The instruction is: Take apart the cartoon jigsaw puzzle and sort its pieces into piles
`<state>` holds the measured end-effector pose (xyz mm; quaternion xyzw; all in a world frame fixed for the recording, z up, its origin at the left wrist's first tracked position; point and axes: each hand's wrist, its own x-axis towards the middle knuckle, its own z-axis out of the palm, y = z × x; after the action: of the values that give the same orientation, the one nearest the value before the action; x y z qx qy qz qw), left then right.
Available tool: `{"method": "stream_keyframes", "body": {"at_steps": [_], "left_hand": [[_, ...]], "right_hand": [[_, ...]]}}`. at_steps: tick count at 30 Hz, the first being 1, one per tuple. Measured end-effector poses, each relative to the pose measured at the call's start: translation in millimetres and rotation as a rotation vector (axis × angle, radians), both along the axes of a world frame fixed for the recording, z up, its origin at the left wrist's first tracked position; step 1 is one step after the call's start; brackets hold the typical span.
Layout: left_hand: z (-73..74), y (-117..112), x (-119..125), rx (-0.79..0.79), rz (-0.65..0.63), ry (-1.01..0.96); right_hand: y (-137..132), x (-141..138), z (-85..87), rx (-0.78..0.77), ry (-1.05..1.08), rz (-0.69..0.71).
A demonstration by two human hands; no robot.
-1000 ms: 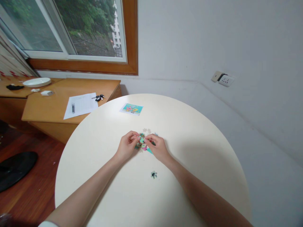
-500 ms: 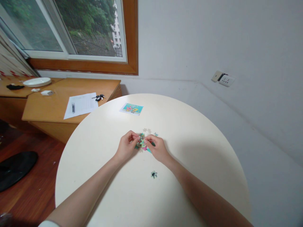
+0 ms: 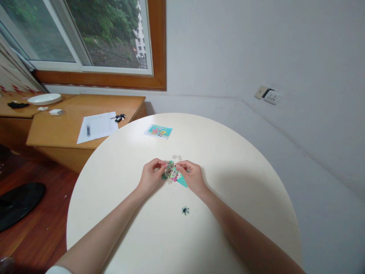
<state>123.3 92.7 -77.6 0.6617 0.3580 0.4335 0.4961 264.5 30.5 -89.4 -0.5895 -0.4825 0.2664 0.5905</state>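
On the round white table a small heap of colourful jigsaw puzzle pieces [image 3: 172, 175] lies between my hands. My left hand [image 3: 151, 175] is at the heap's left side, thumb and fingertips pinched on a puzzle piece mostly hidden by the fingers. My right hand [image 3: 193, 177] is at the right side, also pinching a puzzle piece at its fingertips; the piece's outline is too small to make out. A joined teal section [image 3: 181, 180] shows beside the right hand. Pale face-down pieces [image 3: 176, 157] lie just beyond. Nearer to me rests a single dark-marked puzzle piece [image 3: 185, 210].
A teal cartoon picture card [image 3: 159, 131] lies toward the table's far edge. Left of the round table [image 3: 119, 213] stands a wooden desk [image 3: 71, 102] with a paper sheet [image 3: 98, 127], keys [image 3: 120, 118] and a white dish [image 3: 45, 99]. A wall borders the right.
My right hand has shifted slightly right, uncovering more of the teal section. My left hand has moved slightly left. The lone near piece and the card stay put.
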Motion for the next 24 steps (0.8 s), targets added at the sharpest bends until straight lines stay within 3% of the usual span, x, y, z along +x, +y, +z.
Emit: {"method": "stream_keyframes", "body": {"at_steps": [13, 18, 24], "left_hand": [[4.5, -2, 0, -0.020, 0.009, 0.004], [1.9, -1, 0, 0.002, 0.005, 0.024], [-0.5, 2, 0, 0.029, 0.008, 0.026]], "right_hand": [[2, 3, -4.9, -0.007, -0.033, -0.014], [7, 18, -4.7, -0.066, -0.062, -0.015], [5, 53, 0.1, -0.268, -0.121, 0.190]]}}
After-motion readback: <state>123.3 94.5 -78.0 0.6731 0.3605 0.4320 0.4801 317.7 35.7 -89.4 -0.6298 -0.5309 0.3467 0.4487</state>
